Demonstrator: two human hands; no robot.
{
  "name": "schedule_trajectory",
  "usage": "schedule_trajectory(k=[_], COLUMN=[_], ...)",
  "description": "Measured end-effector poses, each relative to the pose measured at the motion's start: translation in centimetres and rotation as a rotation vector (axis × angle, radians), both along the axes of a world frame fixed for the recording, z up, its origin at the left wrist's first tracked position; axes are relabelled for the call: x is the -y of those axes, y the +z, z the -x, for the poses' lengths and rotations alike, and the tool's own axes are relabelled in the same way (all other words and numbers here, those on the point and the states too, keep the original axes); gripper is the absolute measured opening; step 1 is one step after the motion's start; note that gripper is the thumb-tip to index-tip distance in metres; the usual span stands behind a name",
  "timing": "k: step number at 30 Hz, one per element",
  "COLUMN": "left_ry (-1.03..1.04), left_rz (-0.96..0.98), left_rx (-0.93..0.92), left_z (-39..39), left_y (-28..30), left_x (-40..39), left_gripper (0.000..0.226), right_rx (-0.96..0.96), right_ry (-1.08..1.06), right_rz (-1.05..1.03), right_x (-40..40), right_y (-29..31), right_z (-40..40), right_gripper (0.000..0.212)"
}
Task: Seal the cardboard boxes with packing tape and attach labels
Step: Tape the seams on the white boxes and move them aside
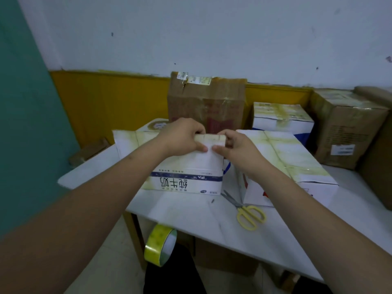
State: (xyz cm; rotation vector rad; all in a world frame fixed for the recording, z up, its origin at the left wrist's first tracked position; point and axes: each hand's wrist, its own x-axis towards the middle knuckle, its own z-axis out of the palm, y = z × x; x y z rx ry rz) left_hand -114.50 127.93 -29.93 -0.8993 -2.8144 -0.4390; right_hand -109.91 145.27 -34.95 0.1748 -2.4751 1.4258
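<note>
Both hands on the label, top of the milk carton

Left hand (182, 137) and right hand (237, 148) pinch a small pale rectangular label (210, 141) at the far top edge of the white-and-blue cardboard milk carton (186, 177) on the white bench (191, 213). Best pressed flat from centre outward; yellow-handled scissors (247, 213) lie right of the carton.

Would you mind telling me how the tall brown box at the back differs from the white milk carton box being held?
The tall brown box is plain brown cardboard, while the white milk carton box is white with a blue band and printed characters. The brown box stands untouched against the wall; the white box has the left hand and right hand gripping its top edge. Both show yellowish tape.
</note>
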Motion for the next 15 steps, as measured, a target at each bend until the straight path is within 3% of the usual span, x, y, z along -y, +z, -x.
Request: schedule_trajectory(k=[3,6,9,10,12,14,15], left_ry=[-0.025,-0.043,-0.048,-0.012,0.169,0.475,0.603], left_rz=[-0.041,-0.002,0.043,-0.066,-0.552,-0.904,-0.893], left_rx=[0.016,-0.029,-0.241,-0.346,-0.464,-0.375,-0.217], left_z=[-0.2,-0.9,-2.9,-3.5,-6.0,-8.3,-9.0], left_y=[-0.2,-0.5,-0.8,-0.9,-1.7,-4.2,-6.0], left_x=[0.1,0.5,2.3,3.3,6.3,8.8,9.6], left_gripper=[0.026,0.030,0.035,0.038,0.026,0.025,0.028], right_rx=[-0.017,-0.047,-0.148,-0.220,-0.341,-0.354,-0.341], right_ry=[-0.022,-0.043,-0.053,-0.068,-0.047,-0.009,-0.001], right_rz=[-0.090,-0.086,-0.194,-0.239,-0.354,-0.495,-0.553], right_x=[0.6,1.0,0.9,0.6,0.9,1.7,2.0], right_y=[-1.1,-1.1,-1.0,-0.9,-0.7,-0.4,-0.2], right_z=[-0.5,-1.2,-2.4,-2.8,-3.5,-3.6,-3.4], right_gripper=[0.032,0.031,0.035,0.044,0.056,0.060,0.059])
